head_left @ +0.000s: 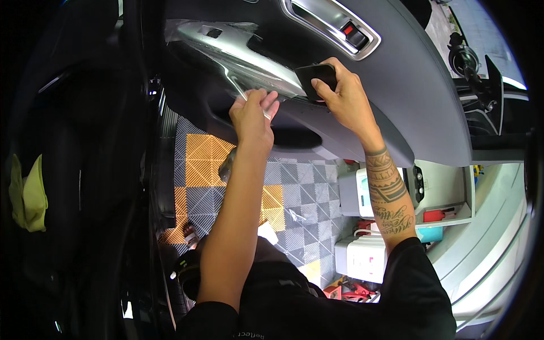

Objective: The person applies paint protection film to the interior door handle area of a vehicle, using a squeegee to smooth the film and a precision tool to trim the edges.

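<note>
A glossy silver trim panel runs along the inner door panel, with clear film over it. The film's loose, wrinkled edges reach past the trim at its far left end. My left hand pinches a twisted, pale strip of this film below the trim. In my right hand is a flat black squeegee, its edge against the trim's near right end. The fingers hide part of the squeegee's right side.
Above the trim sits a chrome-framed inner door handle. A yellow-green cloth lies on the dark surface at left. Grey and orange floor tiles show below. White-and-grey boxes stand by a shelf at right.
</note>
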`<state>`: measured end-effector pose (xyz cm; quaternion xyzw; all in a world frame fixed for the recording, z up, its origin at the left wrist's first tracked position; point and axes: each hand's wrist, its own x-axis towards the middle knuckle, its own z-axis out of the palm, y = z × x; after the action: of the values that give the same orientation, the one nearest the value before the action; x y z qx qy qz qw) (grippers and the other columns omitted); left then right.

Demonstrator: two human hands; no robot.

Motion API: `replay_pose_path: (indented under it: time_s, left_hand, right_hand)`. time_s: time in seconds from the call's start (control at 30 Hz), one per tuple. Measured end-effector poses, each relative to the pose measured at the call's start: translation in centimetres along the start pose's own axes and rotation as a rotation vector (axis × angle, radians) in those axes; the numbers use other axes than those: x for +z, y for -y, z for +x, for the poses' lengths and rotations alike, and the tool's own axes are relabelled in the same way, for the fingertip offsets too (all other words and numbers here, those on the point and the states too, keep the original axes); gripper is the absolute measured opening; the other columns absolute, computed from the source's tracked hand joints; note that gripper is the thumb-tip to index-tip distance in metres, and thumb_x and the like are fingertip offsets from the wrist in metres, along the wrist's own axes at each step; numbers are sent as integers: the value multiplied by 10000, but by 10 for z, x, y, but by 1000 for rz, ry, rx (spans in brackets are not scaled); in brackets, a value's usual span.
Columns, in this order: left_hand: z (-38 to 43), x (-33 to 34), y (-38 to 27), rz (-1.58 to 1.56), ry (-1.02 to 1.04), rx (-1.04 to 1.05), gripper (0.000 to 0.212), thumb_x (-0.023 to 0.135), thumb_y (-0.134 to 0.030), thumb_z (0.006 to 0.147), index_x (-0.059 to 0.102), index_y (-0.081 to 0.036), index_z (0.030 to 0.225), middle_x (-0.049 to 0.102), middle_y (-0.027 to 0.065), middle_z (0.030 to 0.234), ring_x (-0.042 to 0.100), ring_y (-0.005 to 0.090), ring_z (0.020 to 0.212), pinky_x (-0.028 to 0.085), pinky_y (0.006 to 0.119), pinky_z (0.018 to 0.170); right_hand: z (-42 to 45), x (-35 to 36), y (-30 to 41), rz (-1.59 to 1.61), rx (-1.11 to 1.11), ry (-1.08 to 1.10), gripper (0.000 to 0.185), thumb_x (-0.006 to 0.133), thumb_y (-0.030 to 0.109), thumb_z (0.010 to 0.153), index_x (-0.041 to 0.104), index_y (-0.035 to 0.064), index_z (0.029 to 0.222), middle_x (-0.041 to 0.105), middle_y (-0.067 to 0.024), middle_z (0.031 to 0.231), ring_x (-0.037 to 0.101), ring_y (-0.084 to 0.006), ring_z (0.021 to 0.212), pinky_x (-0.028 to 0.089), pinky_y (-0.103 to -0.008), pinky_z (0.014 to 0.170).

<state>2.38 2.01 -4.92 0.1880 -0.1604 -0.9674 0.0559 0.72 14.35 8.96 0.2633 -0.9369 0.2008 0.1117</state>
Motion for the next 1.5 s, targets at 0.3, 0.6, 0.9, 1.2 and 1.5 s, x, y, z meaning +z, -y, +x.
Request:
replay_pose_path:
  time_s: [0.3,0.6,0.9,1.2,1.5]
  left_hand:
    - [14,-16,18,-187,214,160,125,669,-84,967,620,7,1036,652,86,954,673,174,881,562,275,848]
    - [38,-35,44,-305,400,246,102,668,-113,968,632,-31,1017,698,85,965,699,172,889,586,280,852]
    - [46,-41,52,-358,475,235,102,677,-119,964,646,-42,1023,711,80,976,710,169,878,600,262,814]
    - [31,-37,45,-325,379,220,139,685,-123,963,641,-16,1041,701,92,965,703,168,869,588,246,787]
    - [9,-15,30,-257,172,217,137,630,-73,987,605,55,1030,676,112,938,671,169,803,567,260,760]
  right_hand:
    - [7,8,-5,-51,-77,26,239,679,144,879,617,-17,1044,606,-194,599,605,-273,486,455,-363,515]
    - [10,14,-6,-120,-209,33,226,671,151,889,601,-14,1027,588,-218,596,607,-369,533,475,-403,533]
    - [11,18,1,-180,-298,65,175,660,96,883,580,-9,997,621,-232,678,622,-430,629,497,-442,579]
    - [17,35,2,-334,-489,72,163,670,69,817,533,19,890,595,-175,762,611,-407,723,484,-477,599]
    - [13,56,14,-642,-556,95,170,676,109,788,553,33,878,620,-139,827,657,-333,748,522,-448,554]
